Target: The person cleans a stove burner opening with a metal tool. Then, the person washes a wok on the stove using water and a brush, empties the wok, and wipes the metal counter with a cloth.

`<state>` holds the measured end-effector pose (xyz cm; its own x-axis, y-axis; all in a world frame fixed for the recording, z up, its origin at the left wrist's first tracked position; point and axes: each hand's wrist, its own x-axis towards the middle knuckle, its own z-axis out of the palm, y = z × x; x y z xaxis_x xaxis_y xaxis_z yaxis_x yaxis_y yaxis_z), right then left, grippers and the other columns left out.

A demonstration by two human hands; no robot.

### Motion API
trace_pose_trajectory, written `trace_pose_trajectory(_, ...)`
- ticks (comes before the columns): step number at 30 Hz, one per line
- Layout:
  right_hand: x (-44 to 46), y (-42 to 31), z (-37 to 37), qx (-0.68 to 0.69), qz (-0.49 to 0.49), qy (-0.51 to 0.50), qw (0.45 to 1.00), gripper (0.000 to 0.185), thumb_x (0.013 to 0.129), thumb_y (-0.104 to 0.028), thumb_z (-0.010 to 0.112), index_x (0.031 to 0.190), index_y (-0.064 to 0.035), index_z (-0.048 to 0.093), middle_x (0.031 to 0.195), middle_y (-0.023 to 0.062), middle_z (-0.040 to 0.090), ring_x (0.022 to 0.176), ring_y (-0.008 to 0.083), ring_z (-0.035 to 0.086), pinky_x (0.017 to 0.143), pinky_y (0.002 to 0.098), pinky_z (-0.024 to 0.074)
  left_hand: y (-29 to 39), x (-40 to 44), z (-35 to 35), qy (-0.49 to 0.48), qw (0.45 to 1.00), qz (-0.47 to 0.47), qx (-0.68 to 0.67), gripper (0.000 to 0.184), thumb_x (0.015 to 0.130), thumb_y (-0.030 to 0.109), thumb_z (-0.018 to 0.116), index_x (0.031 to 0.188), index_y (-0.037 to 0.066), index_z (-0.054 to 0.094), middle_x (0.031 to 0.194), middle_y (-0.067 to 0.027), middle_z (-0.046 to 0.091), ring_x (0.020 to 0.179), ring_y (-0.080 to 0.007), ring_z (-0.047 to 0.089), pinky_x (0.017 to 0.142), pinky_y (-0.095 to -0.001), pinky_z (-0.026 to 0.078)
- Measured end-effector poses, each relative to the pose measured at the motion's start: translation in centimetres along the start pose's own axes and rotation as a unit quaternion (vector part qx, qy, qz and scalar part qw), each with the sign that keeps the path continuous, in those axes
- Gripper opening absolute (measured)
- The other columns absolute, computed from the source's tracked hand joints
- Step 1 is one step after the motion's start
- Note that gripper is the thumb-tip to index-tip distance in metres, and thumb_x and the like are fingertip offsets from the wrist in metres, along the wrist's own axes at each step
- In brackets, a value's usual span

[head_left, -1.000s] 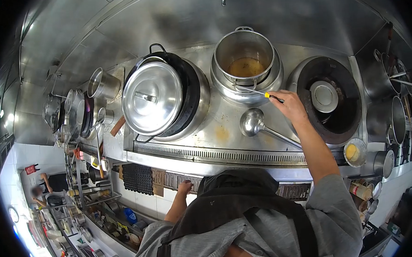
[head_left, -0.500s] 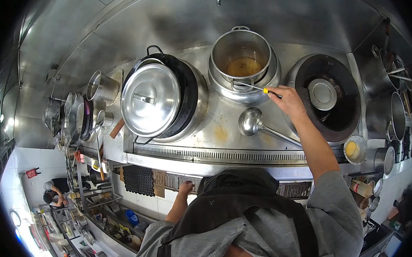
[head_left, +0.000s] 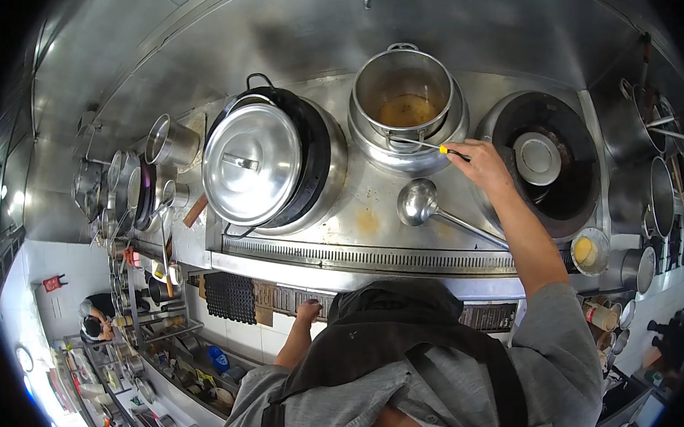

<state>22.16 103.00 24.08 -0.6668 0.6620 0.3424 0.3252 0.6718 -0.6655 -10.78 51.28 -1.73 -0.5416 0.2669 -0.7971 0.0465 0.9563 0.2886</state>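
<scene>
My right hand (head_left: 485,164) is closed around the black-and-yellow handle of what looks like a screwdriver (head_left: 443,149). Its thin metal shaft reaches left to the front handle of a deep steel pot (head_left: 369,104); whether it touches that handle I cannot tell. Shallow yellowish-brown liquid (head_left: 410,110) lies in the bottom of the pot, which stands upright on a round burner (head_left: 370,151). Below the screwdriver, a large steel ladle (head_left: 417,202) rests on the stove top. My left hand (head_left: 308,311) hangs low by the stove's front edge, fingers curled; their contents are hidden.
Left of the pot, a silver lid (head_left: 253,195) covers a black wok (head_left: 320,157). To the right, a dark burner well (head_left: 574,166) holds a round metal cap. A bowl (head_left: 589,251) with something yellow stands at the right front. A co-worker (head_left: 96,319) bends over at far left.
The whole view has shifted very slightly to the right. My right hand and the screwdriver stay at the pot's front handle. The distant co-worker has shifted posture a little.
</scene>
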Motion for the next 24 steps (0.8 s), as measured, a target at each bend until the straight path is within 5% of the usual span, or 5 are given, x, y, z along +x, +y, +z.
trace_pose_trajectory(4, 0.5, -1.9, -0.5, -0.038, 0.019, -0.009, 0.999, 0.022, 0.079, -0.017, 0.062, 0.098, -0.0072, 0.066, 0.081, 0.0164, 0.063, 0.076, 0.0329, 0.060, 0.069, 0.0378, 0.0468, 0.7, -0.4, 0.2, 0.005, 0.986, 0.042, 0.164, 0.046, 0.071, 0.032, 0.061, 0.110, 0.008, 0.060, 0.098, -0.0152, 0.065, 0.093, -0.0295, 0.062, 0.083, -0.0373, 0.048)
trace_pose_trajectory(5, 0.6, -2.3, -0.3, -0.028, 0.019, -0.004, 0.999, 0.021, 0.079, -0.017, 0.062, 0.098, -0.0072, 0.066, 0.081, 0.0168, 0.063, 0.076, 0.0330, 0.060, 0.068, 0.0378, 0.0466, -5.2, 6.0, 1.9, 0.000, 0.949, 0.186, 0.255, 0.045, 0.071, 0.032, 0.058, 0.110, 0.008, 0.061, 0.103, -0.0167, 0.063, 0.098, -0.0314, 0.059, 0.085, -0.0387, 0.047)
trace_pose_trajectory(6, 0.5, -1.1, 0.3, -0.041, 0.007, -0.001, 0.999, 0.021, 0.079, -0.016, 0.062, 0.097, -0.0054, 0.066, 0.082, 0.0172, 0.063, 0.076, 0.0338, 0.060, 0.068, 0.0372, 0.0467, 0.8, -0.3, 0.4, 0.014, 0.980, 0.058, 0.191, 0.046, 0.071, 0.033, 0.056, 0.109, 0.008, 0.061, 0.106, -0.0174, 0.062, 0.100, -0.0323, 0.058, 0.086, -0.0400, 0.046)
trace_pose_trajectory(17, 0.9, -2.1, 0.6, -0.038, 0.013, -0.013, 0.999, 0.024, 0.078, -0.014, 0.062, 0.100, -0.0038, 0.064, 0.088, 0.0204, 0.063, 0.080, 0.0367, 0.060, 0.071, 0.0388, 0.0472, 1.5, -1.3, 0.7, 0.020, 0.980, 0.099, 0.169, 0.042, 0.071, 0.032, 0.058, 0.103, 0.005, 0.064, 0.101, -0.0193, 0.063, 0.096, -0.0323, 0.060, 0.083, -0.0390, 0.048)
trace_pose_trajectory(24, 0.1, -1.0, 0.5, -0.085, 0.033, -0.020, 0.996, 0.023, 0.079, -0.016, 0.062, 0.099, -0.0057, 0.065, 0.079, 0.0179, 0.061, 0.071, 0.0344, 0.059, 0.067, 0.0391, 0.0464, -1.3, -0.9, 2.0, -0.044, 0.997, -0.059, 0.004, 0.041, 0.070, 0.029, 0.061, 0.105, 0.008, 0.063, 0.099, -0.0161, 0.064, 0.094, -0.0312, 0.061, 0.082, -0.0382, 0.048)
